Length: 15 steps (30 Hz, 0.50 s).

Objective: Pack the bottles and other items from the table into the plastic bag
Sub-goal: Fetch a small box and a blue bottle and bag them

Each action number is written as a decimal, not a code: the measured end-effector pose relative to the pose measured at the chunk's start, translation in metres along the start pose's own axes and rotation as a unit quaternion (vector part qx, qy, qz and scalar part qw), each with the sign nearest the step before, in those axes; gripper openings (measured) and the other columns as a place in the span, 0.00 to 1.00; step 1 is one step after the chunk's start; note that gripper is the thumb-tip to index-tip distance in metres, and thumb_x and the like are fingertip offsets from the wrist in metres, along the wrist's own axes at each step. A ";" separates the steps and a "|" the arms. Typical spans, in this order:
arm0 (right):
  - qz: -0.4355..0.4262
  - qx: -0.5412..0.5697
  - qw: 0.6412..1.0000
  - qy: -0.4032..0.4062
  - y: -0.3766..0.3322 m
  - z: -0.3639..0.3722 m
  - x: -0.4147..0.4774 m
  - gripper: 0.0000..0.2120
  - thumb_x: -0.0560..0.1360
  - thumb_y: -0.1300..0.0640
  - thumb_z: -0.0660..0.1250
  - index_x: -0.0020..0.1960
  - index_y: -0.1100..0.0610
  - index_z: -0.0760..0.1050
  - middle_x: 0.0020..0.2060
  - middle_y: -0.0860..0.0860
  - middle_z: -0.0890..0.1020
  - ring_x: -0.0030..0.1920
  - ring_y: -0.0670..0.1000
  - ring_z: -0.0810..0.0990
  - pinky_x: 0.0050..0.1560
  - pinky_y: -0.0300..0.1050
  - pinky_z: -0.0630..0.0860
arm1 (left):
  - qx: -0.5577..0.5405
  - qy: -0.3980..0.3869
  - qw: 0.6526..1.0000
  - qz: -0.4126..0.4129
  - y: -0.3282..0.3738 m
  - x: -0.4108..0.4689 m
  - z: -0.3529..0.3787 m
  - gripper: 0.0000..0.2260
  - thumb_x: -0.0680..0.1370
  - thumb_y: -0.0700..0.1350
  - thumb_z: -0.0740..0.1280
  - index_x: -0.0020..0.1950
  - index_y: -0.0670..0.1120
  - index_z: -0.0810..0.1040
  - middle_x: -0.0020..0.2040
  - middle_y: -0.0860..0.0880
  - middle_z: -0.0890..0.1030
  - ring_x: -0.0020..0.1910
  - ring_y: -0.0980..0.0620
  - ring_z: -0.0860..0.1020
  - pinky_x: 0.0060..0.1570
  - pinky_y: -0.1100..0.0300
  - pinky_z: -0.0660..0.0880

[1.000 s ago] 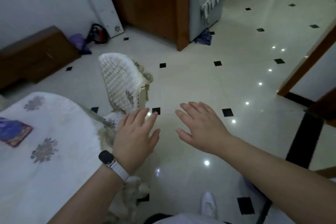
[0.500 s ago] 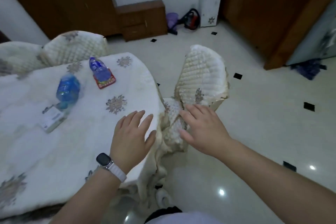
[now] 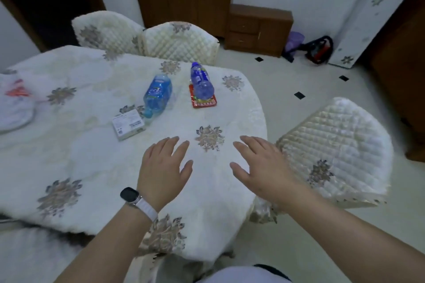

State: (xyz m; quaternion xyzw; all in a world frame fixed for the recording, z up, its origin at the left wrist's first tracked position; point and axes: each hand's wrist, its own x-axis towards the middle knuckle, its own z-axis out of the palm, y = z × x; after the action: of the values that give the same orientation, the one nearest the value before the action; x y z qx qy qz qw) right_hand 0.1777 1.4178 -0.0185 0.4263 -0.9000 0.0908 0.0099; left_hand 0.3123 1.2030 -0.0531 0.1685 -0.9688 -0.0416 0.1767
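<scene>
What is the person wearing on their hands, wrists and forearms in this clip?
Both forearms are bare, with no sleeves in view, and neither hand wears a glove or a ring that I can make out. The left hand has a smartwatch at the wrist: a dark, rounded-rectangular face on a white band. The right hand and its wrist carry nothing.

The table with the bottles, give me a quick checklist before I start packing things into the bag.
1. Both hands free: ok, left hand and right hand are open and hold nothing.
2. Plastic bag located: ok, at the table's far left edge.
3. Bag mouth open: cannot tell.
4. Items in view: ok, two lying bottles, white box, red packet.
5. Red packet free to lift: not ok, a bottle lies on it.
</scene>
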 end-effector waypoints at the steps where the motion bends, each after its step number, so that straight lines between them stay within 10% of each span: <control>1: -0.013 0.003 1.000 -0.005 -0.005 0.003 0.011 0.27 0.75 0.40 0.56 0.66 0.55 0.75 0.65 0.53 0.77 0.64 0.57 0.75 0.65 0.53 0.70 | 0.006 0.000 1.000 -0.017 -0.011 0.001 0.000 0.22 0.76 0.55 0.60 0.64 0.46 0.79 0.62 0.43 0.80 0.61 0.40 0.77 0.60 0.44 0.72; 15: -0.079 0.090 0.987 -0.107 -0.044 0.098 0.216 0.29 0.79 0.38 0.54 0.75 0.52 0.64 0.74 0.51 0.67 0.73 0.53 0.64 0.71 0.51 0.63 | 0.002 -0.053 0.966 -0.252 -0.124 0.058 0.060 0.25 0.75 0.58 0.58 0.63 0.45 0.80 0.60 0.41 0.80 0.59 0.39 0.78 0.54 0.45 0.76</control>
State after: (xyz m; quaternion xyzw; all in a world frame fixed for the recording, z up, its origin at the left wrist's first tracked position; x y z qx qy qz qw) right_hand 0.0800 1.2081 -0.0876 0.5021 -0.8478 0.1240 -0.1172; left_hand 0.2784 1.0679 -0.1074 0.4051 -0.9031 -0.0922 0.1086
